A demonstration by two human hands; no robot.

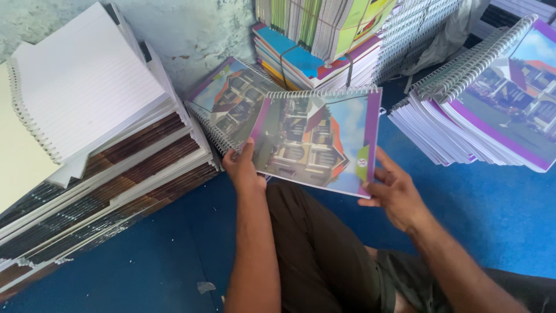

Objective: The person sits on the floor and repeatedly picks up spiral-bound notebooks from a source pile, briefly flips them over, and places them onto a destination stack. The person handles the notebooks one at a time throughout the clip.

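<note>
Both forearms reach forward over the lap. The left hand (pixel 242 169) pinches the spiral notebook (pixel 315 142) at its lower left corner, thumb on the cover; the right hand (pixel 395 194) grips its right edge, above the blue floor (pixel 486 203).

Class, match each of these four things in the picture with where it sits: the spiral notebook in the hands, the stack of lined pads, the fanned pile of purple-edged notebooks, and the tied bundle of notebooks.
Things:
1. spiral notebook
2. stack of lined pads
3. fanned pile of purple-edged notebooks
4. tied bundle of notebooks

Places:
A. far right, on the blue floor
B. held between the left hand and right hand
C. top centre, against the wall
D. far left

Pairs: 1-B, 2-D, 3-A, 4-C
</note>
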